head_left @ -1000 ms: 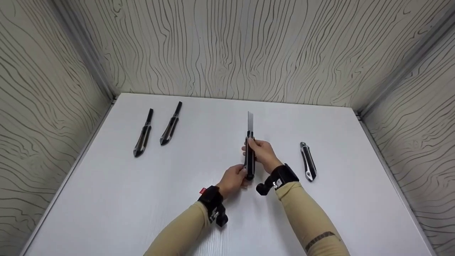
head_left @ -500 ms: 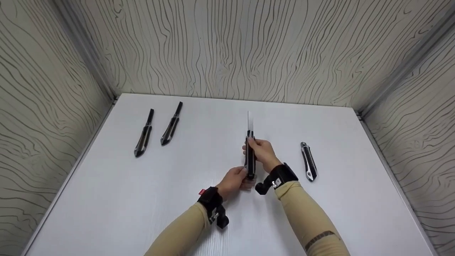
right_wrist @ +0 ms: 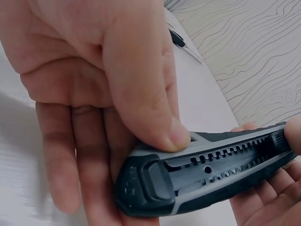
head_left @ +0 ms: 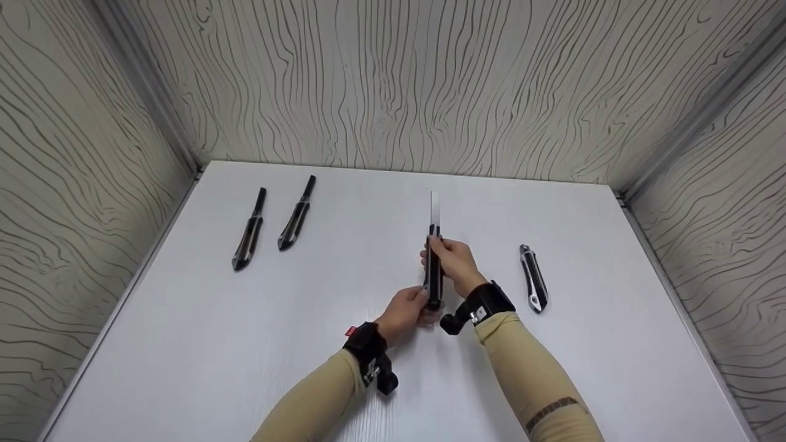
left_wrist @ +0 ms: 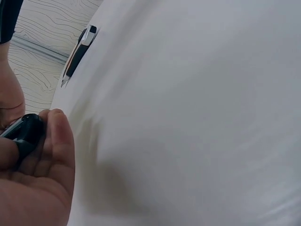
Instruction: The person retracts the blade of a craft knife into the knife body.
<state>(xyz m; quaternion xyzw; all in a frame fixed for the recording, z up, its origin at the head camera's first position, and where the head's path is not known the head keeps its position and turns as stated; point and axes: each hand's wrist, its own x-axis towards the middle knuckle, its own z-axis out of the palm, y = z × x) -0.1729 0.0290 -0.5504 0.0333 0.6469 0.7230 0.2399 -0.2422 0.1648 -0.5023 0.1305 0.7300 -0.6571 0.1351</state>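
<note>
A utility knife [head_left: 434, 270] with a black and grey handle is held over the middle of the white table, its long blade [head_left: 435, 209] out and pointing away from me. My right hand [head_left: 455, 261] grips the front of the handle, and in the right wrist view its thumb [right_wrist: 294, 135] lies at the slider [right_wrist: 278, 141]. My left hand [head_left: 404, 313] pinches the tail end between thumb and fingers. That left hand [right_wrist: 136, 80] fills much of the right wrist view; in the left wrist view it partly hides the knife's dark end [left_wrist: 30, 127].
Two utility knives, the outer [head_left: 247, 239] and the inner [head_left: 295, 221], lie at the left on the table [head_left: 344, 245]. Another utility knife [head_left: 533, 279] lies right of my hands. Wood-patterned walls [head_left: 381, 86] stand behind and at both sides.
The knife and both hands have shifted very slightly to the right. The left fingers under the tail end show more than at first. The knives on the table stay put.
</note>
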